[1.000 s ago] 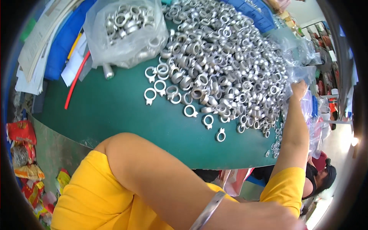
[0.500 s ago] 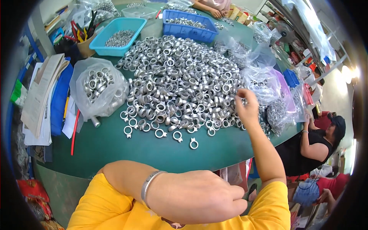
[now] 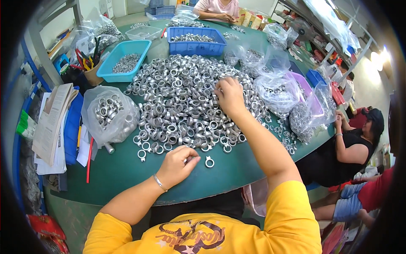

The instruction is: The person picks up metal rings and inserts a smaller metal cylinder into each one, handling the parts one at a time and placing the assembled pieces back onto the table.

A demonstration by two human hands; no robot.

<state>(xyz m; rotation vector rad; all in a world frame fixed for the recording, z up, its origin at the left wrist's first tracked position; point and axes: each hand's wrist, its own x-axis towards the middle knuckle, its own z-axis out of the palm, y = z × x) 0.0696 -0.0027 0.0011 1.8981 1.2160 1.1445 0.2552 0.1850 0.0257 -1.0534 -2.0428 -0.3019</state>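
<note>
A broad heap of silver metal rings [image 3: 186,101], each with a small lug, covers the middle of the green table. Over the heap's right part, my right hand [image 3: 230,96] has its fingers bent down among the rings; its fingertips are partly hidden, so what it pinches cannot be made out. My left hand [image 3: 179,166], with a metal bangle at the wrist, rests low at the heap's near edge. Its fingers are curled with the thumb against them, and what lies inside is hidden. One loose ring [image 3: 209,161] lies just right of it.
A clear plastic bag of rings [image 3: 111,113] stands left of the heap. Behind are a turquoise tray [image 3: 141,50] and a blue bin [image 3: 220,49], both with small metal parts. Bagged parts [image 3: 277,95] crowd the right side. Papers [image 3: 53,127] stand at left; a person [image 3: 344,148] sits at right.
My left hand has gone from close to my body out to the heap's near edge. My right hand has moved left, from the heap's right edge onto the rings. The view has shifted.
</note>
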